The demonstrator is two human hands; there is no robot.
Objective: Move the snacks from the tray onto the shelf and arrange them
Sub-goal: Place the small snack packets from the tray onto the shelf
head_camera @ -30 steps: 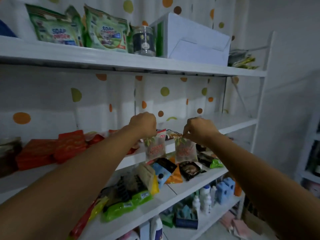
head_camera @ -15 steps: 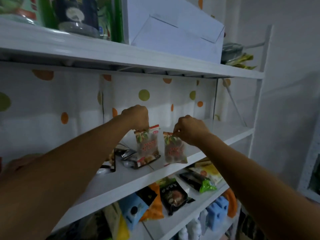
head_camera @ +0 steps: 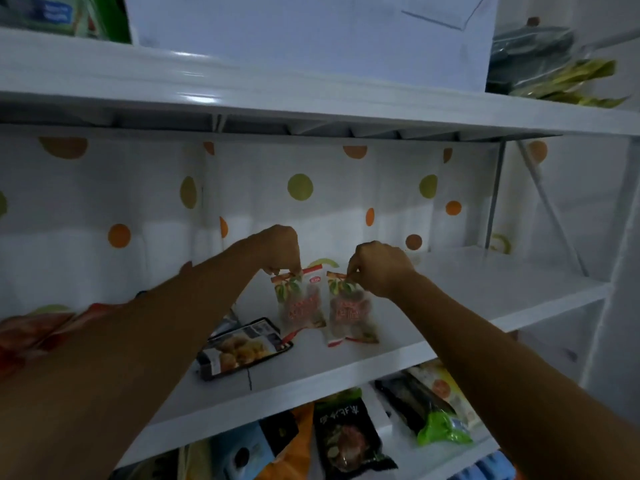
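Backdrop: a white curtain (head_camera: 346,216) printed with green and orange dots hangs behind the rack. Upper level: a large white box (head_camera: 311,32) stands centrally; green packets (head_camera: 62,15) lie at its left, partly cut off by the frame, and a dark bundle with yellow-green wrappers (head_camera: 554,74) lies at its right. Lower right corner: blue plastic items (head_camera: 491,467), only partly visible. Right side: thin grey diagonal braces (head_camera: 550,209) cross the rack's end frame.

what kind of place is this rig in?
Probably a small shop or a stockroom set up like one: white tiered shelving stocked with packaged goods, a dotted white backing sheet, and each hand, left and right, setting a clear red-printed snack packet upright.
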